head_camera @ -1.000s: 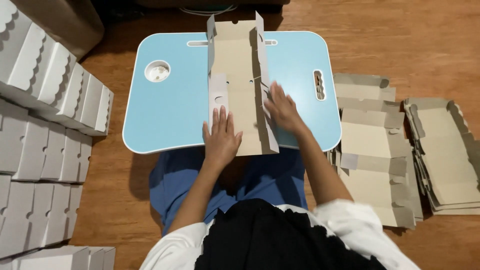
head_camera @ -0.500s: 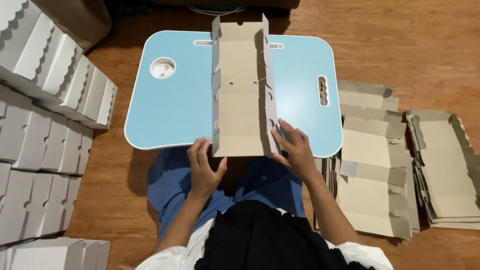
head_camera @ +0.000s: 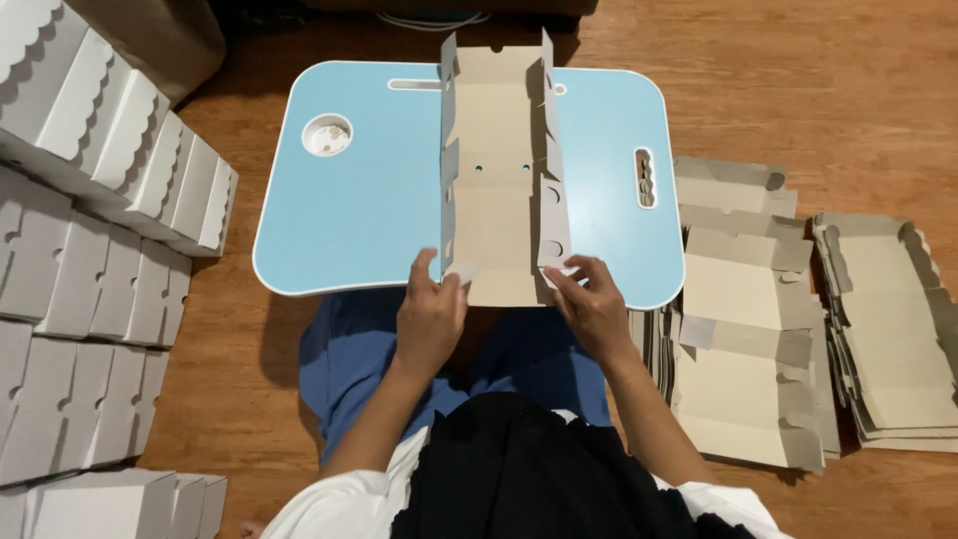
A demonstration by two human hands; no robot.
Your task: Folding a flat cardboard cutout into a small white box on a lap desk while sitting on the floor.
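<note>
Both hands [head_camera: 431,317] closed in | box blank [head_camera: 496,165] trough-shaped, sides upright

- The floor [head_camera: 798,90] is brown wood.
- A small blue table [head_camera: 349,200] sits on it.
- White boxes [head_camera: 90,230] are piled on one side.
- Flat brown cardboard [head_camera: 758,329] lies stacked on the other side.

A long brown cardboard box blank [head_camera: 496,190], side flaps upright, lies lengthwise on the blue lap table [head_camera: 359,200].

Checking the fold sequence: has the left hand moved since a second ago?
Yes. The left hand slid off the cardboard blank, back toward the blue table's near edge, and now pinches the blank's near-left corner flap.
</note>
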